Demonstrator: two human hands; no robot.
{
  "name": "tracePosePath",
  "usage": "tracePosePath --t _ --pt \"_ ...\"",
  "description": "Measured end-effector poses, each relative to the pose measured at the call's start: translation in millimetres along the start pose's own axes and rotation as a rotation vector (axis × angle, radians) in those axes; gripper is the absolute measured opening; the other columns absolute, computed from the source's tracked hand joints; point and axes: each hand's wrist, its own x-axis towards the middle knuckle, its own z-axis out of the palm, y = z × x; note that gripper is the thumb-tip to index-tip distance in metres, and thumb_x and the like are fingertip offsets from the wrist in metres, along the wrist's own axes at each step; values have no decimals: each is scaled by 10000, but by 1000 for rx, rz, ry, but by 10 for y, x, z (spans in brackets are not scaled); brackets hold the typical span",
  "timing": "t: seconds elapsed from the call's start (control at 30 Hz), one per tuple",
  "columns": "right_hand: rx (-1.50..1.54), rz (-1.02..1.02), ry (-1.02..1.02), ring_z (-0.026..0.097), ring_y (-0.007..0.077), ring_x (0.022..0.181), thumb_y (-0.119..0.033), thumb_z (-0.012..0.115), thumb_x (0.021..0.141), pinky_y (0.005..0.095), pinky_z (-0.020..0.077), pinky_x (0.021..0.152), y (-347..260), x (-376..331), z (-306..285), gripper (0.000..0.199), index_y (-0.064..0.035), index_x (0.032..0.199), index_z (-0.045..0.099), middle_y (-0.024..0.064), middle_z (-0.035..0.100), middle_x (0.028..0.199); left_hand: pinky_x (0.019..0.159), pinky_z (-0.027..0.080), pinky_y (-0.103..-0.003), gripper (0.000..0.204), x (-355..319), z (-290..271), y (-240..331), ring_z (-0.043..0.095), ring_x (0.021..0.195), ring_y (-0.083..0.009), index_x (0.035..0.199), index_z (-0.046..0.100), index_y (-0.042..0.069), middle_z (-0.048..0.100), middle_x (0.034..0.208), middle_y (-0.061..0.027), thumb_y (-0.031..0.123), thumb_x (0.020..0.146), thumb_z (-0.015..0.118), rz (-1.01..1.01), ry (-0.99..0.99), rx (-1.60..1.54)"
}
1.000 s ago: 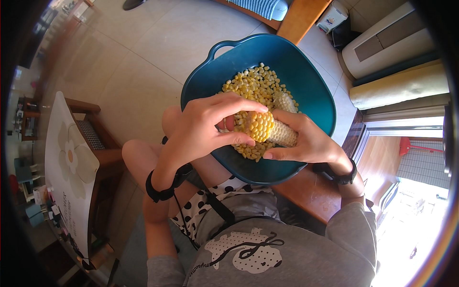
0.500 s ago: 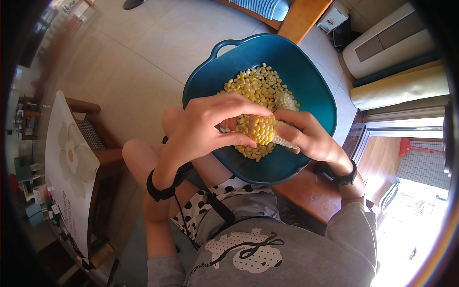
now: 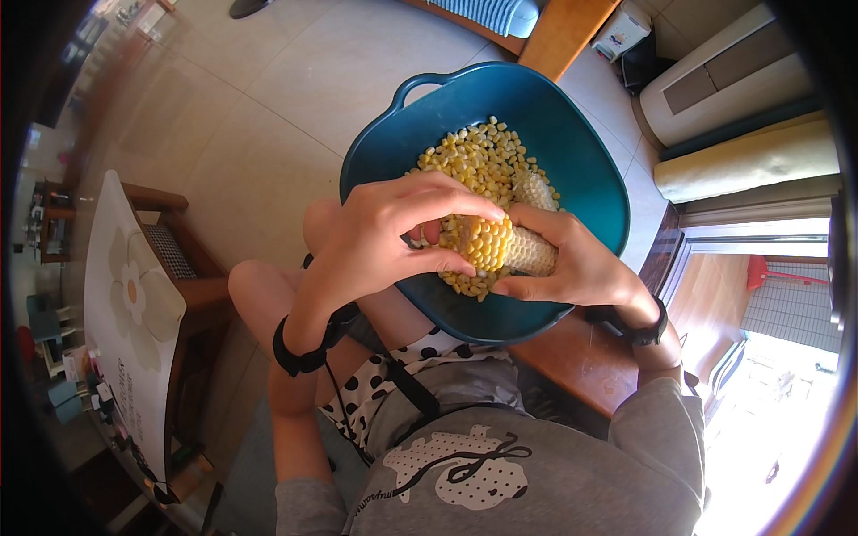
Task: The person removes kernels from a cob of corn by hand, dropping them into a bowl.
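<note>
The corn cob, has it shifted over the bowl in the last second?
Barely: the corn cob has edged slightly toward the person, nearer the teal bowl's near rim.

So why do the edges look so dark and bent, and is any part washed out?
Head view: a fisheye lens curves straight lines and leaves a black rim. Sunlight blows out the floor at lower right. The left hand, right hand, corn cob and blue bowl are sharp and evenly lit; the left edge is dim and smeared.

1 head-worn fisheye view looks steeply down, close over the lap and tiled floor (image 3: 268,116); edges bend.
</note>
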Motion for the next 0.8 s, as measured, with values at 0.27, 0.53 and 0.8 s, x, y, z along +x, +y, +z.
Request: tracePosePath --t 0.27,0.53,0.8 --pt "89 134 -54 607 206 829 -350 732 795 314 463 749 -81 6 -50 484 3 1090 582 131 633 886 564 483 -223 451 -13 -26 -21 596 766 -119 1054 670 86 641 1002 -56 56 626 809 49 -20 -9" --pt "45 136 28 591 171 693 -408 669 845 302 458 637 -42 19 -50 423 12 886 657 105 627 744 560 481 -221 424 11 -34 -7 598 772 -118 1035 671 86 635 1010 -54 91 637 818 74 -60 -9" --pt "112 158 23 566 177 706 -367 638 872 311 443 649 -54 19 -30 391 24 878 640 109 607 745 559 478 -219 409 11 -28 -28 594 750 -110 1021 673 90 634 1012 -51 84 638 817 98 -55 -36"
